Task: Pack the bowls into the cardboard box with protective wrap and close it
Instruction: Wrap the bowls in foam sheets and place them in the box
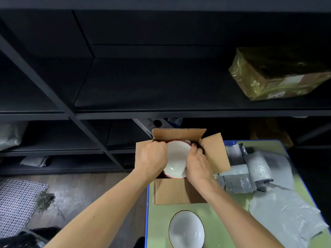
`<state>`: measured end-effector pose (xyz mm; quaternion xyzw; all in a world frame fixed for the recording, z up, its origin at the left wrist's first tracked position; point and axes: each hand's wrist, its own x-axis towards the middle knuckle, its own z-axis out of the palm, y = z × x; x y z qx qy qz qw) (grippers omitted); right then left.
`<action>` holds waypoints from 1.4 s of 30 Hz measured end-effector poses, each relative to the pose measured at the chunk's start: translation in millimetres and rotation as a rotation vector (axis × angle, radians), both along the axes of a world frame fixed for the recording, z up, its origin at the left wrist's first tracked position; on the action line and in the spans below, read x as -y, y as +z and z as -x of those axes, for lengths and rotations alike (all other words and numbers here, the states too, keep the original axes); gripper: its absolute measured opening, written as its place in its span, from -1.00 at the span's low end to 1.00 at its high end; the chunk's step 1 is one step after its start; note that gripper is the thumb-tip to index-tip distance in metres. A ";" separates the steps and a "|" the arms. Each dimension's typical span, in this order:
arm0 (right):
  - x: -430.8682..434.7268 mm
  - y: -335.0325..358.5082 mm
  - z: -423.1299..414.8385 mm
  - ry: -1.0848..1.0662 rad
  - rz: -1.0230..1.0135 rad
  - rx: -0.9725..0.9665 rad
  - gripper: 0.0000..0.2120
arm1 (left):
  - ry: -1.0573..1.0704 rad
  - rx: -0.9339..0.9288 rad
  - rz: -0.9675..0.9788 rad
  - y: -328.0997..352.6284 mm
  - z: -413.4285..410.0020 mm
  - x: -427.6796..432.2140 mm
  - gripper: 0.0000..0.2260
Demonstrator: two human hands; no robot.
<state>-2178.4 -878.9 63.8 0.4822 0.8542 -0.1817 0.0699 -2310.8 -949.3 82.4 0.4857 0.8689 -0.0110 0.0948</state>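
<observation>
An open cardboard box (179,192) stands on the green table, its flaps spread outward. A white bowl with a red rim (177,158) sits tilted in the box's opening. My left hand (154,158) grips the bowl's left rim with curled fingers. On the opposite rim, my right hand (198,163) holds the bowl, its fingers reaching down into the box. A second white bowl with a dark rim (186,229) rests upright on the table in front of the box. Clear bubble wrap (286,213) lies crumpled at the right.
Rolls and packets of grey wrap (258,167) lie right of the box on the blue-edged table (225,221). Dark shelving (161,111) stands right behind, with a taped parcel (275,76) on it. Left of the table is bare floor with a mesh mat (16,204).
</observation>
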 end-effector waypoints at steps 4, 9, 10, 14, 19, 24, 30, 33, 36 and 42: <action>1.0 -0.9 1.5 0.060 -0.079 0.078 -0.24 | 0.006 -0.005 -0.008 -1.6 0.2 -1.8 -0.83; 0.2 4.1 3.5 0.090 -0.112 0.145 -0.23 | -0.016 -0.035 0.015 -1.7 -5.8 -1.7 -0.81; 1.0 5.1 3.2 0.098 -0.115 0.160 -0.22 | -0.018 -0.028 -0.001 -3.4 -5.4 -0.8 -0.82; 8.6 11.4 -0.7 0.152 -0.149 0.162 -0.24 | -0.028 0.062 -0.162 -9.5 1.7 6.8 -0.84; 15.1 16.5 8.5 0.183 -0.147 0.111 -0.20 | 0.017 0.181 -0.390 0.7 -3.7 37.2 -0.83; 24.0 9.6 27.8 0.105 -0.011 0.275 0.00 | 0.173 0.314 -0.401 -10.1 -4.5 54.9 -0.91; 16.9 6.2 37.2 0.047 0.065 0.294 0.00 | 0.230 0.373 -0.443 -12.0 -2.5 55.1 -0.88; 19.8 4.0 34.6 0.054 0.039 0.271 -0.07 | 0.235 0.384 -0.437 -15.8 -2.0 54.8 -0.89; 20.8 4.9 33.2 0.059 0.036 0.261 -0.11 | 0.236 0.390 -0.445 -17.4 -2.7 55.1 -0.89; 22.2 6.4 32.8 0.038 0.030 0.241 -0.13 | 0.250 0.422 -0.448 -15.9 -1.3 54.4 -0.92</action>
